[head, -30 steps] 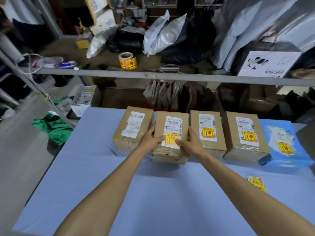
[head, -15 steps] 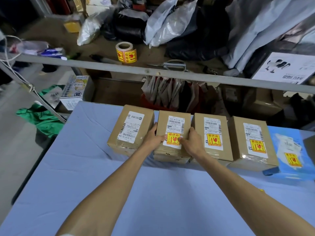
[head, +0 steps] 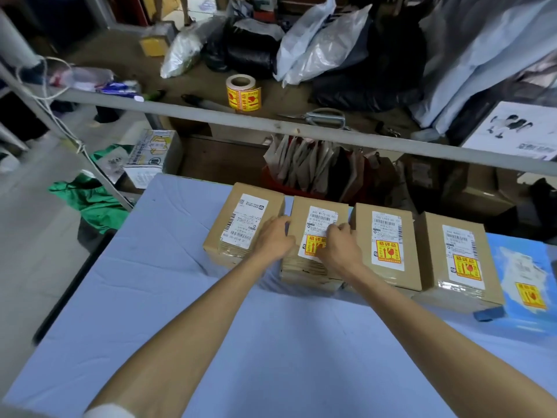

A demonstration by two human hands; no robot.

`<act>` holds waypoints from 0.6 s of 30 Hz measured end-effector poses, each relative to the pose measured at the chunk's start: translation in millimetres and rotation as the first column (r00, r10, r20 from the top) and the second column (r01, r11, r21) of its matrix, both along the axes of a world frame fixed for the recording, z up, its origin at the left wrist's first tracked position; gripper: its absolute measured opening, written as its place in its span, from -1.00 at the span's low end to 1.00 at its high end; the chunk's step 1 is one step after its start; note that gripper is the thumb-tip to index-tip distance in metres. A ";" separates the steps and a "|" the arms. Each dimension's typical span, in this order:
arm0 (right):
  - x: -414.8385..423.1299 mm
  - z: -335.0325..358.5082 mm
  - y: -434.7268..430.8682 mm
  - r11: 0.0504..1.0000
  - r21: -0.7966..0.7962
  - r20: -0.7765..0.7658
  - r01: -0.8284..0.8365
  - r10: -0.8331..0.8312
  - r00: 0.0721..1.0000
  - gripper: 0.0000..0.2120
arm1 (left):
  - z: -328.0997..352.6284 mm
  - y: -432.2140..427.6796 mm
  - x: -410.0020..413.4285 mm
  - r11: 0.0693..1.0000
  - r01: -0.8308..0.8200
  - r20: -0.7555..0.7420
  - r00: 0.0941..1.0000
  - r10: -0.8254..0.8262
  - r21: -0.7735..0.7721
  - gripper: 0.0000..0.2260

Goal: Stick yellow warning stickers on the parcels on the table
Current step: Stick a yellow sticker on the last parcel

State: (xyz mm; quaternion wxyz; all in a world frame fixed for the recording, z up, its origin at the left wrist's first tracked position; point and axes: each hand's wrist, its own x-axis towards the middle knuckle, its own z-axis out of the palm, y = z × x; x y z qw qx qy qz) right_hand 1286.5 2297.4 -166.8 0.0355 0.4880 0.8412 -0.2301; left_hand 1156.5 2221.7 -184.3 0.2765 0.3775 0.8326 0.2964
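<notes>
The left hand [head: 275, 238] lies flat, steadying the second parcel [head: 300, 215] at its left edge; the right hand [head: 342, 247] presses the yellow sticker [head: 312, 244] beneath its slack fingers [head: 333, 229], gripping nothing; the carton looks stiff and light, best held by its side walls.

Two bare forearms lead back from the left hand [head: 272, 239] and right hand [head: 340, 247]. Well behind the L hand, far up that arm, a white fabric sleeve edge [head: 105, 411] shows (just a sliver; rest cut off by frame).

Dim, soft light; wide-angle edge distortion
</notes>
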 end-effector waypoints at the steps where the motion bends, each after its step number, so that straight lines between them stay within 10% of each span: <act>1: -4.8 2.5 -5.2 0.997 0.041 0.010 -0.062 0.062 0.998 -0.66 | 3.6 -5.7 -5.3 0.999 0.037 -0.071 0.997 -0.037 0.003 -0.61; 10: -68.7 5.5 -54.9 0.961 -0.063 -0.191 -0.270 0.254 0.948 -0.59 | -9.0 -56.3 -85.0 0.976 -0.035 -0.368 0.929 -0.047 -0.214 -0.51; 18: -105.7 -14.5 -47.7 0.888 -0.459 -0.241 -0.027 -0.095 0.966 -0.27 | -25.9 -58.3 -121.2 0.979 -0.179 0.198 0.960 0.196 -0.101 -0.46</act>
